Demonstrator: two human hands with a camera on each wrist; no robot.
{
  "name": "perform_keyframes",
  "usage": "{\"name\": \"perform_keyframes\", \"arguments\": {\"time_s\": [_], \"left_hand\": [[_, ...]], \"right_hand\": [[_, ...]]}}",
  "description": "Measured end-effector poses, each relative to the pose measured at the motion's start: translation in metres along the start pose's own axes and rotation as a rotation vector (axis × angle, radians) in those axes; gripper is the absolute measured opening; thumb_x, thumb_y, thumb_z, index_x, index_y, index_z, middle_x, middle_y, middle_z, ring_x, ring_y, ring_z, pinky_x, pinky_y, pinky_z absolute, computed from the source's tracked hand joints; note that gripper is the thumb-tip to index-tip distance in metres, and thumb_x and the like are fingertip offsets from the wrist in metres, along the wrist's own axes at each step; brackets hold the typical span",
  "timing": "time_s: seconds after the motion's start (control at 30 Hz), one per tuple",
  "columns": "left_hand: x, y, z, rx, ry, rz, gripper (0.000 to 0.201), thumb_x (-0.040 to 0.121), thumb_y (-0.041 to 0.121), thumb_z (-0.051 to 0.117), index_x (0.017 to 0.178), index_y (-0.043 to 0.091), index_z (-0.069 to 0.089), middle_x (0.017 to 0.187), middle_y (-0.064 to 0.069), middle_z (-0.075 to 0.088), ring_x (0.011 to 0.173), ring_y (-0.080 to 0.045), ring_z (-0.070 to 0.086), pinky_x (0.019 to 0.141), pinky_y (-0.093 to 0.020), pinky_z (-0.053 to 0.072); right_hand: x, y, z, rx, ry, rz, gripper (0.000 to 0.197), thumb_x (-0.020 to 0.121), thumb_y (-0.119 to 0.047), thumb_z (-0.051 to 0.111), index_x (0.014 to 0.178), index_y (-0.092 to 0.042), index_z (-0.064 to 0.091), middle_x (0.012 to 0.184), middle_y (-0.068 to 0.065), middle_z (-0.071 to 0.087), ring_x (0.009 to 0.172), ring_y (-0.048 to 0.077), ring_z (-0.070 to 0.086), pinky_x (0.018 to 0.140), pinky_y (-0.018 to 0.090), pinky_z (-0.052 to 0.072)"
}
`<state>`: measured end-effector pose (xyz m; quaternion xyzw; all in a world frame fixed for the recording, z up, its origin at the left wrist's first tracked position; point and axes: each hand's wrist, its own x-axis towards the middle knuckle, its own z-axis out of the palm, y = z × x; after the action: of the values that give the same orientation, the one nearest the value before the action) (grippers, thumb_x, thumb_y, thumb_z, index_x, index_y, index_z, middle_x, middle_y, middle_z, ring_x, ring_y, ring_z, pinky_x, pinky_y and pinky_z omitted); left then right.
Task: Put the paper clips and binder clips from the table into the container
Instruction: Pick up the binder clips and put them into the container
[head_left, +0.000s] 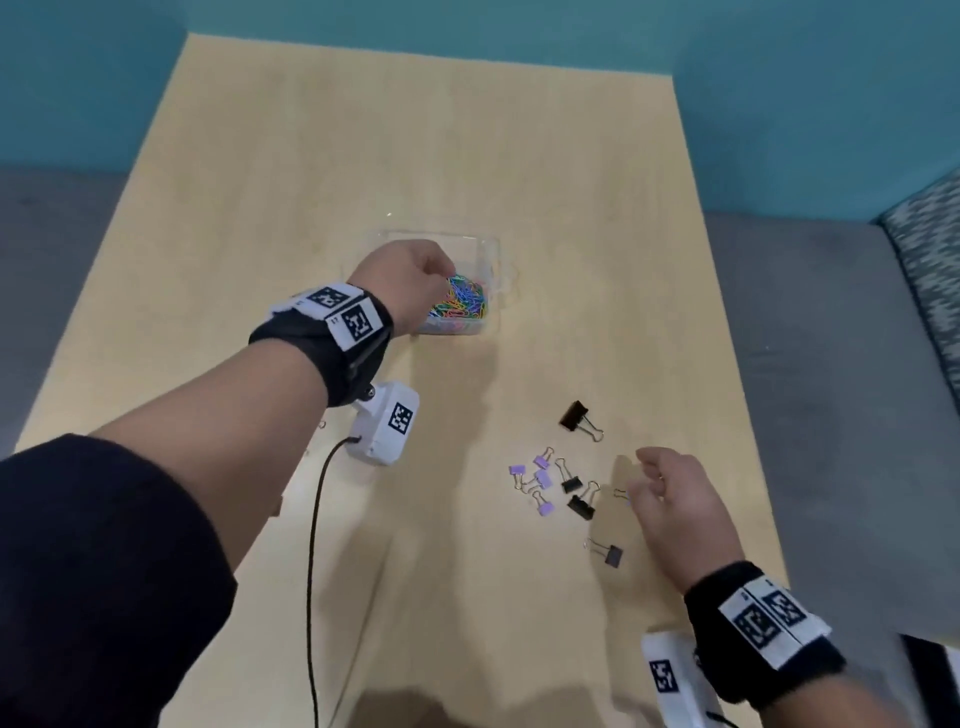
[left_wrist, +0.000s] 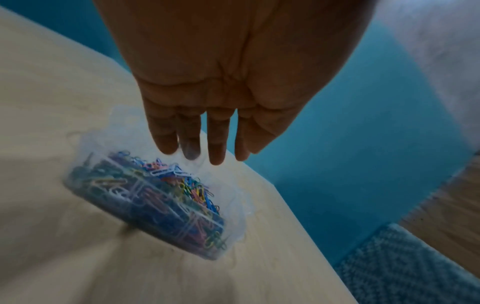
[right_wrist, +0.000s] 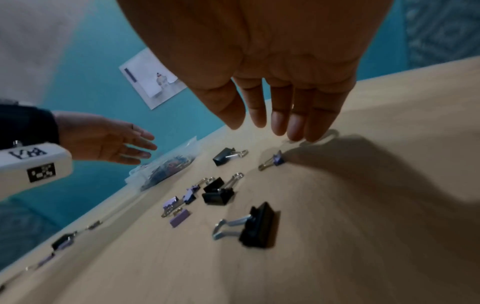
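A clear plastic container (head_left: 491, 254) sits mid-table, holding a heap of coloured paper clips (head_left: 462, 301). My left hand (head_left: 434, 275) hovers over it with straight, empty fingers (left_wrist: 217, 148) just above the paper clips (left_wrist: 182, 185) in the container (left_wrist: 237, 216). To the right lie loose binder clips: a black one (head_left: 574, 415), several small purple ones (head_left: 537, 478), two black ones (head_left: 576, 496) and another black one (head_left: 609, 553). My right hand (head_left: 644, 480) hangs open above them, its fingertips (right_wrist: 296, 131) close over a small purple clip (right_wrist: 276, 161).
The light wooden table (head_left: 415, 156) is bordered by teal walls at the back and grey seating on both sides. A black cable (head_left: 311, 571) runs from my left wrist camera toward the near edge. More clips lie near the table's left edge (right_wrist: 61, 242).
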<state>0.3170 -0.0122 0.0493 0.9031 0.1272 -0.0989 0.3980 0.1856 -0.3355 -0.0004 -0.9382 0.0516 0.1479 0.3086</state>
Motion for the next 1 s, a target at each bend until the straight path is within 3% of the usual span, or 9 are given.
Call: {"name": "perform_keyframes", "arguments": {"time_s": [0.1,0.23,0.43,0.53,0.7,0.77,0.87,0.93,1.0], "left_hand": [[-0.013,-0.014,-0.016,0.015,0.116,0.024,0.019,0.086,0.015,0.056,0.101,0.021,0.065,0.085,0.005,0.061,0.074,-0.018,0.055,0.064,-0.025,0.040],[-0.037,-0.068,-0.049,0.011,0.230,-0.126,0.021,0.086,0.013,0.056,0.103,0.018,0.067,0.096,0.001,0.065,0.087,-0.020,0.059,0.075,-0.027,0.042],[-0.075,-0.142,-0.076,0.301,0.146,-0.343,0.028,0.086,0.018,0.056,0.113,0.020,0.061,0.110,-0.003,0.064,0.087,-0.023,0.059,0.071,-0.031,0.044],[-0.086,-0.154,-0.061,0.412,0.017,-0.284,0.039,0.081,0.023,0.060,0.120,0.023,0.057,0.113,-0.002,0.056,0.089,-0.023,0.058,0.072,-0.030,0.046],[-0.084,-0.154,-0.039,0.574,0.010,-0.152,0.027,0.084,0.014,0.055,0.111,0.017,0.056,0.100,-0.006,0.046,0.076,-0.027,0.054,0.064,-0.030,0.043],[-0.081,-0.153,-0.038,0.571,0.020,-0.166,0.022,0.082,0.011,0.054,0.103,0.015,0.053,0.096,-0.006,0.045,0.071,-0.026,0.053,0.061,-0.031,0.043],[-0.081,-0.147,-0.037,0.543,0.026,-0.183,0.018,0.077,0.010,0.060,0.088,0.013,0.046,0.092,-0.008,0.047,0.066,-0.025,0.052,0.055,-0.031,0.042],[-0.083,-0.145,-0.036,0.519,0.046,-0.199,0.017,0.076,0.009,0.058,0.083,0.014,0.043,0.080,-0.010,0.055,0.063,-0.026,0.054,0.051,-0.030,0.039],[-0.087,-0.147,-0.036,0.423,0.098,-0.226,0.016,0.077,0.010,0.057,0.084,0.015,0.044,0.073,-0.009,0.059,0.063,-0.027,0.056,0.050,-0.030,0.040]], "right_hand": [[0.016,-0.014,0.005,-0.187,-0.019,-0.174,0.042,0.093,-0.023,0.052,0.134,-0.018,0.047,0.123,0.002,0.049,0.115,0.023,0.047,0.094,0.036,0.043],[0.048,-0.042,0.015,-0.413,-0.081,-0.365,0.043,0.094,-0.024,0.050,0.136,-0.023,0.042,0.129,0.005,0.045,0.115,0.025,0.042,0.087,0.035,0.044],[0.075,-0.056,0.032,-0.738,-0.156,-0.404,0.023,0.085,-0.005,0.049,0.105,-0.015,0.052,0.106,0.007,0.049,0.091,0.022,0.037,0.070,0.032,0.042],[0.069,-0.065,0.020,-0.449,-0.088,-0.256,0.015,0.085,-0.014,0.050,0.099,-0.017,0.056,0.099,0.005,0.053,0.088,0.023,0.049,0.068,0.032,0.044],[0.059,-0.045,-0.011,0.779,-0.064,0.354,0.009,0.085,-0.003,0.051,0.087,0.001,0.060,0.081,0.023,0.058,0.057,0.023,0.058,0.051,0.027,0.047],[0.051,-0.029,-0.021,0.896,-0.035,0.510,0.011,0.082,-0.003,0.050,0.083,0.002,0.059,0.079,0.019,0.058,0.053,0.020,0.053,0.047,0.025,0.043],[0.036,-0.011,-0.029,0.786,0.013,0.588,0.010,0.078,-0.009,0.047,0.068,-0.009,0.050,0.063,0.009,0.048,0.047,0.019,0.037,0.043,0.024,0.030],[0.025,-0.001,-0.030,0.460,-0.008,0.436,0.017,0.081,-0.023,0.051,0.069,-0.012,0.045,0.061,0.005,0.044,0.048,0.020,0.036,0.048,0.026,0.028],[0.013,0.009,-0.023,-0.030,-0.086,0.197,0.025,0.088,-0.042,0.055,0.086,-0.017,0.048,0.069,0.001,0.055,0.057,0.022,0.051,0.053,0.030,0.036]]}}
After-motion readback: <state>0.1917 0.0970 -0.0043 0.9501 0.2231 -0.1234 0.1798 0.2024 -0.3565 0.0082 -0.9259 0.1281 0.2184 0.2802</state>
